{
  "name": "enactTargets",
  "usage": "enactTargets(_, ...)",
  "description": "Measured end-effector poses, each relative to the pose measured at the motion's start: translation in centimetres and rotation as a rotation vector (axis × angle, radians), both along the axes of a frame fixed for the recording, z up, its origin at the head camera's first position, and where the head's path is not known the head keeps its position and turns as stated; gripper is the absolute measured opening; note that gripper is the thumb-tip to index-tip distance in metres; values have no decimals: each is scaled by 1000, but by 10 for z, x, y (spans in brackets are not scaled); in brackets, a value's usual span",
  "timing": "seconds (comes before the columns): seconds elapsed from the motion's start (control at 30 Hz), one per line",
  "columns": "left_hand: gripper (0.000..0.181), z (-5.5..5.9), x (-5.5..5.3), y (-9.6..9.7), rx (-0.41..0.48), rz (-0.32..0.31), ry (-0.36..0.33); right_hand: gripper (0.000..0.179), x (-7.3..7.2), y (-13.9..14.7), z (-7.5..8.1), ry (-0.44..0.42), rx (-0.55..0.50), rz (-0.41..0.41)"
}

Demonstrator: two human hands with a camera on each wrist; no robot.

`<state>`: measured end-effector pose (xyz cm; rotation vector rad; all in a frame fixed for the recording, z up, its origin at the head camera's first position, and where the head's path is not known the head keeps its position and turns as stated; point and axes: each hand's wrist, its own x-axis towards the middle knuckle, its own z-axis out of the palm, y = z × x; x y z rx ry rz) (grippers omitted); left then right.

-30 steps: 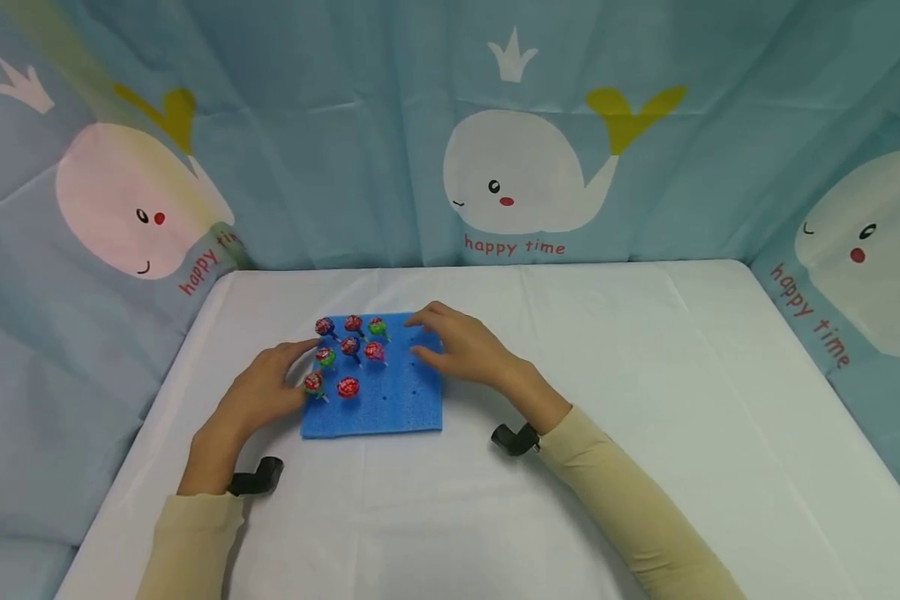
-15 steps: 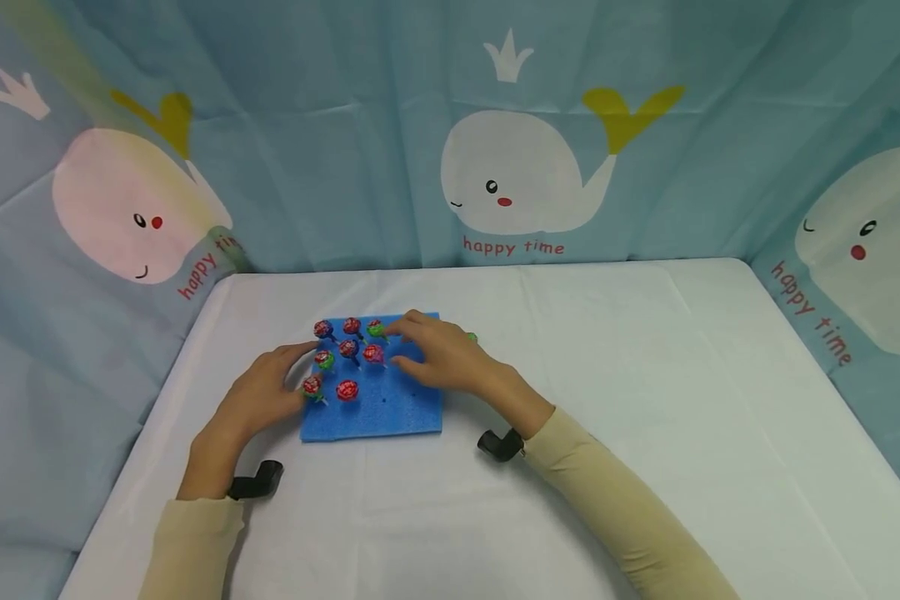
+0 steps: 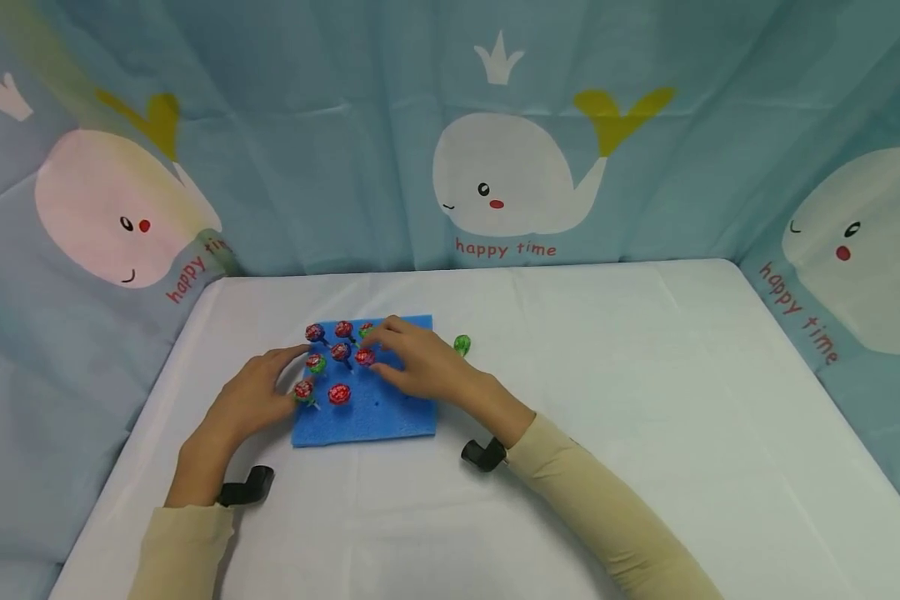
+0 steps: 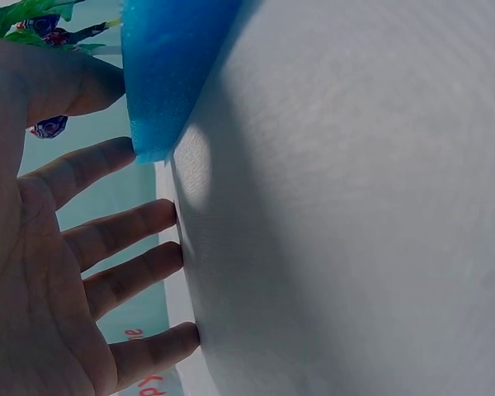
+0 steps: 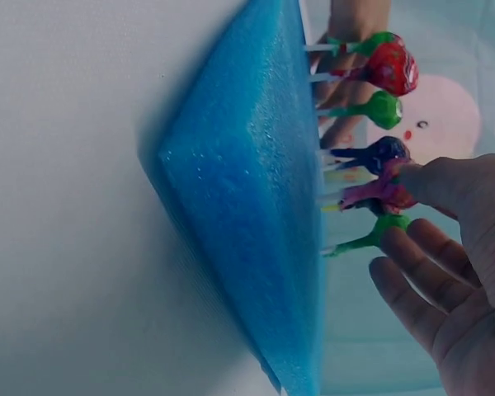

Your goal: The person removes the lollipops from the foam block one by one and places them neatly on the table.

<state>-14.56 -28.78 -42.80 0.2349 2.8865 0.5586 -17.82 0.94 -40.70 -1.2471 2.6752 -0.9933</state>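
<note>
Several wrapped lollipops stand on their sticks in a blue foam board [image 3: 397, 417]. My left hand [image 3: 247, 400] is at the board's left edge; in the left wrist view its fingers are spread, with thumb and index fingertips right at the foam's edge. My right hand [image 3: 429, 362] reaches over the board from the right. Its thumb and index finger stand either side of a pink-wrapped lollipop [image 3: 365, 357]; in the right wrist view the thumb tip overlaps that lollipop, and the other fingers are extended close to a green-wrapped lollipop [image 5: 386, 227].
Another green lollipop [image 3: 462, 344] shows just right of the board, beyond my right wrist. A red lollipop [image 3: 339, 394] stands in the board's front row, with a small hole beside it. The white-covered table [image 3: 607, 375] meets a blue whale-print curtain [image 3: 390, 167] at the back.
My right hand has moved left across the board to the pink lollipop, bringing the green lollipop beyond it into sight. My left hand stays at the board's edge. The head view has shifted slightly.
</note>
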Motion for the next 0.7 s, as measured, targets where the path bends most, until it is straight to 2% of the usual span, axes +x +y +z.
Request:
enactTargets(0.17, 80, 1, 1, -2, 2, -4, 6, 31, 3, -5, -2, 4, 20, -20)
enactTargets(0.53, 80, 2, 2, -2, -4, 8, 16, 32, 8, -16, -8, 44, -33, -55)
enactTargets(0.7, 80, -1, 1, -1, -7, 6, 7, 32, 10, -19, -10, 32, -35, -74)
